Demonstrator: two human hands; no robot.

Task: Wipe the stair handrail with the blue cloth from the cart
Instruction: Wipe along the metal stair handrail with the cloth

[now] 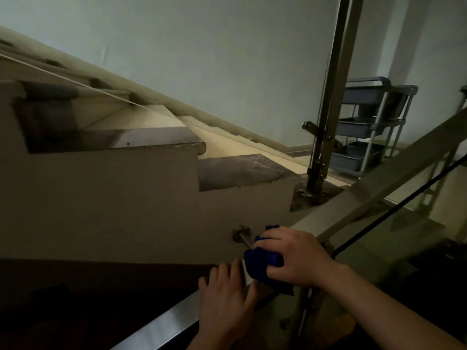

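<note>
A flat steel handrail (161,322) runs up from the bottom edge toward the centre right. My right hand (295,256) is shut on a bunched blue cloth (260,263) and presses it onto the rail's upper end. My left hand (227,296) lies on the rail just below the cloth, fingers together and curled over the edge, its thumb touching the cloth's white tag. The grey three-tier cart (371,125) stands far back at the right, behind a glass panel.
Stone stair steps (156,140) rise to the left beyond the rail. A round wall bracket (241,232) sticks out beside the cloth. A tall metal post (328,107) with clamps stands at the stair foot. A second sloping rail (394,173) and glass lie right.
</note>
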